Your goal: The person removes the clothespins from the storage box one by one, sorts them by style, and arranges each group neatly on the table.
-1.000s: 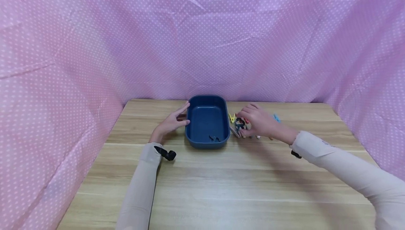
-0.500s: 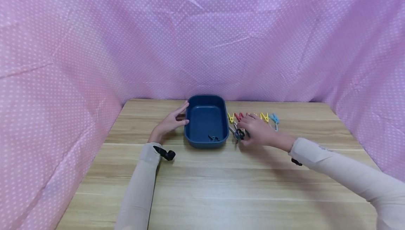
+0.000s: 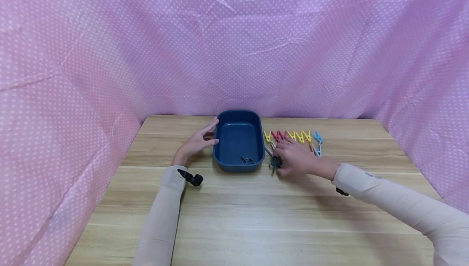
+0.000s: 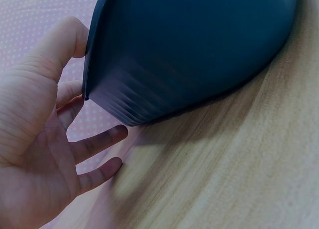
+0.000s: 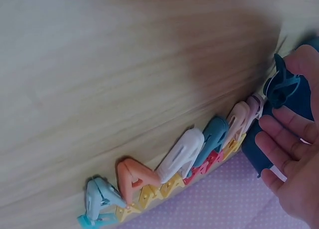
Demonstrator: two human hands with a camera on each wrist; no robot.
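My right hand [image 3: 297,158] pinches a dark teal clip [image 5: 281,84] between thumb and fingertip, low over the table beside the basin's near right corner. Close by, a row of larger clothespins runs along the table: light blue [image 5: 101,196], orange [image 5: 133,178], white [image 5: 180,154], teal [image 5: 213,139] and pinkish ones. Smaller yellow clothespins [image 3: 300,136] and red clothespins [image 3: 279,136] line up behind them. My left hand [image 3: 194,146] rests against the left side of the dark blue basin [image 3: 239,168], fingers spread, thumb touching its rim. Inside lies a small dark clip [image 3: 247,160].
A wooden table [image 3: 234,217] carries everything. A pink polka-dot cloth [image 3: 234,54] hangs behind and at both sides. The blue clothespins [image 3: 317,138] stand at the row's right end.
My right hand has drawn back toward the near side with the dark clip, uncovering more of the clothespin row. My left hand and the basin have stayed in place.
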